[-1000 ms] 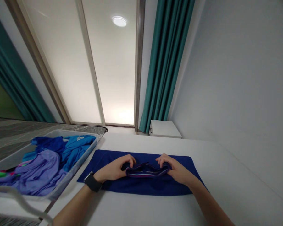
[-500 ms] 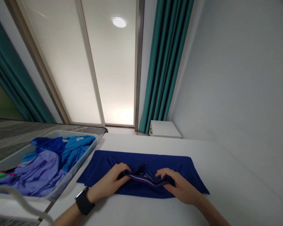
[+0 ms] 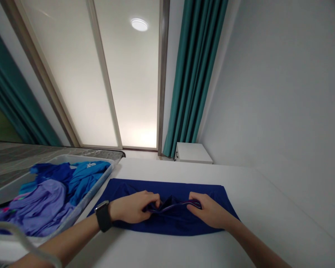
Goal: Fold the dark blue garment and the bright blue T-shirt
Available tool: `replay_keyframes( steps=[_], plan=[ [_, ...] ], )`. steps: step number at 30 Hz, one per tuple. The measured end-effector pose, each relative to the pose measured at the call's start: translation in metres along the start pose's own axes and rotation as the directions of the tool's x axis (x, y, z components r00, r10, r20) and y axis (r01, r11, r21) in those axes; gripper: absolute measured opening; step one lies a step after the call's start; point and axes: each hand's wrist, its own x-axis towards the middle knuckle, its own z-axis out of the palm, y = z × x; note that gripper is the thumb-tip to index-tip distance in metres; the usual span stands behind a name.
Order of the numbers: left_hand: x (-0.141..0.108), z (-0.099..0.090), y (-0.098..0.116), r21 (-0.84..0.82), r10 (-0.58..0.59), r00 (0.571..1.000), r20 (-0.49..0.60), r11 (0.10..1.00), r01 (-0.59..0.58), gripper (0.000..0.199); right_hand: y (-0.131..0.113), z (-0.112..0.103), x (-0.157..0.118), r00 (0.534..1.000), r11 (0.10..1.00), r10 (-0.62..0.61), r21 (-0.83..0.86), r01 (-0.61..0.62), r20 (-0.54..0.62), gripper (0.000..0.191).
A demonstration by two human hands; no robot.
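Note:
A dark blue shirt (image 3: 181, 227) lies spread wide across the white table (image 3: 162, 249). Its collar (image 3: 171, 206), edged with a thin pale and reddish stripe, is raised between my hands. My left hand (image 3: 135, 207) wears a black watch at the wrist and pinches the collar's left end, fingers curled over the cloth. At the other end my right hand (image 3: 210, 211) grips the collar between thumb and fingers. Part of the cloth inside both grips is hidden.
On the left stands a pale plastic bin (image 3: 92, 193) of crumpled purple and blue clothes (image 3: 43, 201). A pale curved tube (image 3: 19, 238) crosses the lower left corner. A white cabinet (image 3: 194, 152) stands beyond the table, near a green curtain (image 3: 194, 78); the wall (image 3: 281, 93) is to the right.
The collar, arched with its stripe facing me before, is now flatter and lower between my hands. My left hand has turned and reached further over it; my right hand has shifted slightly up.

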Motion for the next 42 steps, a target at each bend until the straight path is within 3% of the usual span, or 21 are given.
replay_keyframes(
  steps=[5, 8, 12, 14, 17, 19, 21, 23, 26, 27, 29, 32, 35, 37, 39, 42],
  plan=[
    [0.007, -0.002, -0.003, 0.218, 0.01, 0.98, -0.198, 0.975, 0.034, 0.033, 0.005, -0.007, 0.019, 0.995, 1.0, -0.016, 0.022, 0.018, -0.102, 0.007],
    [0.007, -0.005, -0.007, 0.321, 0.117, 0.952, -0.282, 0.947, -0.021, 0.026, 0.001, -0.012, 0.018, 0.986, 0.994, -0.104, -0.033, 0.1, -0.134, 0.011],
    [-0.004, 0.013, -0.005, 0.405, 0.232, 0.955, -0.186, 0.904, -0.141, 0.027, -0.009, 0.006, -0.006, 0.96, 0.919, -0.273, -0.311, 0.244, -0.054, 0.029],
    [-0.011, 0.029, -0.001, 0.389, 0.199, 0.974, -0.105, 0.91, -0.143, 0.027, -0.012, 0.024, -0.02, 0.969, 0.889, -0.246, -0.393, 0.234, 0.02, 0.043],
    [-0.018, 0.043, 0.004, 0.267, 0.099, 0.991, -0.09, 0.961, -0.072, 0.045, -0.017, 0.045, -0.03, 0.983, 0.89, -0.175, -0.417, 0.185, 0.062, 0.061],
    [-0.017, 0.041, 0.004, 0.136, 0.043, 0.992, -0.122, 0.99, -0.027, 0.042, -0.021, 0.047, -0.028, 0.987, 0.903, -0.155, -0.399, 0.161, 0.05, 0.061],
    [-0.011, 0.034, 0.0, -0.012, -0.035, 0.982, -0.188, 0.999, 0.033, 0.028, -0.025, 0.038, -0.016, 0.989, 0.921, -0.135, -0.362, 0.146, 0.054, 0.046],
    [-0.001, 0.028, -0.011, -0.162, -0.157, 0.946, -0.282, 0.98, 0.115, 0.018, -0.026, 0.022, 0.002, 0.992, 0.944, -0.088, -0.31, 0.112, 0.091, 0.03],
    [0.02, 0.027, -0.035, -0.29, -0.309, 0.841, -0.444, 0.938, 0.192, 0.026, -0.018, 0.002, 0.038, 0.991, 0.973, -0.037, -0.221, 0.064, 0.125, 0.029],
    [0.027, 0.028, -0.043, -0.265, -0.32, 0.804, -0.501, 0.941, 0.209, 0.031, -0.014, -0.002, 0.05, 0.99, 0.971, -0.03, -0.232, 0.061, 0.136, 0.029],
    [0.038, 0.032, -0.056, -0.101, -0.258, 0.786, -0.563, 0.965, 0.244, 0.044, -0.005, -0.004, 0.068, 0.996, 0.94, 0.041, -0.342, -0.009, 0.085, 0.025],
    [0.044, 0.034, -0.062, 0.208, -0.129, 0.849, -0.512, 0.941, 0.268, 0.046, 0.005, 0.001, 0.077, 0.998, 0.852, 0.061, -0.52, -0.055, -0.004, 0.031],
    [0.039, 0.027, -0.055, 0.431, 0.029, 0.947, -0.319, 0.895, 0.118, 0.037, 0.01, 0.005, 0.066, 0.997, 0.766, -0.075, -0.642, 0.037, -0.031, 0.034],
    [0.032, 0.019, -0.051, 0.491, 0.103, 0.976, -0.194, 0.871, 0.006, 0.037, 0.013, 0.005, 0.052, 0.986, 0.709, -0.166, -0.697, 0.108, -0.017, 0.027],
    [0.025, 0.012, -0.051, 0.509, 0.098, 0.985, -0.144, 0.861, -0.011, 0.04, 0.018, 0.003, 0.039, 0.979, 0.692, -0.204, -0.706, 0.15, 0.009, 0.02],
    [0.02, 0.005, -0.057, 0.464, 0.009, 0.989, -0.15, 0.884, 0.063, 0.042, 0.028, 0.003, 0.023, 0.98, 0.766, -0.192, -0.618, 0.179, 0.047, 0.024]
  ],
)
